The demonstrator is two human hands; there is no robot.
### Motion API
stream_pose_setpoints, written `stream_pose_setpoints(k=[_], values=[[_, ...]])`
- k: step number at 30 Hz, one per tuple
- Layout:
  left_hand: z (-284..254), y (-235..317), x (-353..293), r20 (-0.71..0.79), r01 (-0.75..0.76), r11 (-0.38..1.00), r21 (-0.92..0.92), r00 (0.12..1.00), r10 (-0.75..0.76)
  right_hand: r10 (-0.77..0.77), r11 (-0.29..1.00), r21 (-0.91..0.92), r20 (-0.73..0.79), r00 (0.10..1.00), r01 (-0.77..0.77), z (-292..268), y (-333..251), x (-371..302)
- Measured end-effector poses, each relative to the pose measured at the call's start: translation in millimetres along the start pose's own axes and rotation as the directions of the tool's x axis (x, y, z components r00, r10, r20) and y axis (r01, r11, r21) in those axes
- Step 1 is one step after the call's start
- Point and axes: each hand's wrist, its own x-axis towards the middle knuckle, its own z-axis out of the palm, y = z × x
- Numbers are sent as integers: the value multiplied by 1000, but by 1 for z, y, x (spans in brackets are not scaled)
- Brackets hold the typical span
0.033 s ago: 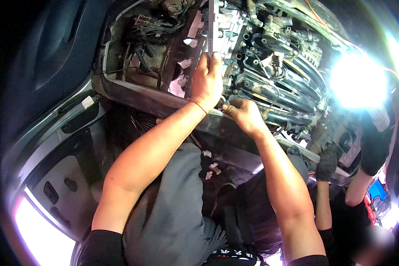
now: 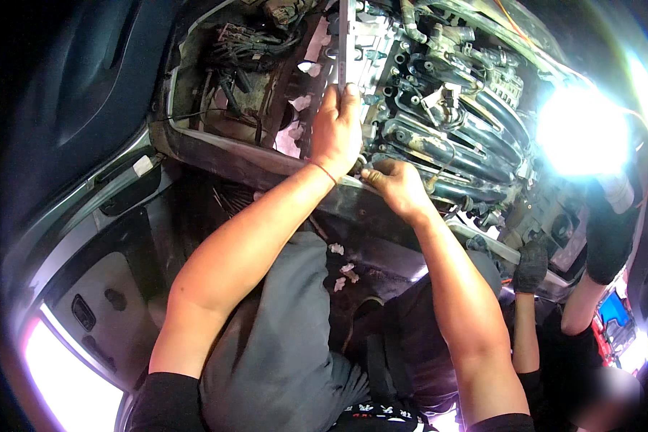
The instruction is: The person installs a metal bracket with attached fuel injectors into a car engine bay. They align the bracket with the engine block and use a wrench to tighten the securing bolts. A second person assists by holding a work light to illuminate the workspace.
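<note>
My left hand grips the near end of a long, narrow metal bar, thumb and fingers closed at its sides. The bar stands out away from me over the pale metal engine face. To the right and nearer, my right hand is closed at the near end of the engine, beside the edge of the opening. Its thumb points left, and its fingertips are hidden, so what they hold cannot be made out. Black curved intake pipes lie just beyond my right hand.
White crumpled scraps sit along the engine's left side, near bundled wires. A bright lamp glares at right. Below it, another person's dark-gloved hand rests near the frame edge. A door panel is at left.
</note>
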Motion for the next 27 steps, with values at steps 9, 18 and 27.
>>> stream_pose_setpoints(k=[9,18,27], values=[[3,4,-3,41,56,991,-121,998,-51,-14,987,162,2,1000,14,9,22,6],[-3,2,-21,78,94,954,-285,994,-74,78,990,110,116,990,-91,-4,13,7],[-3,-7,-8,-60,2,977,-213,998,-15,-80,992,-104,-61,995,74,7,3,-3]])
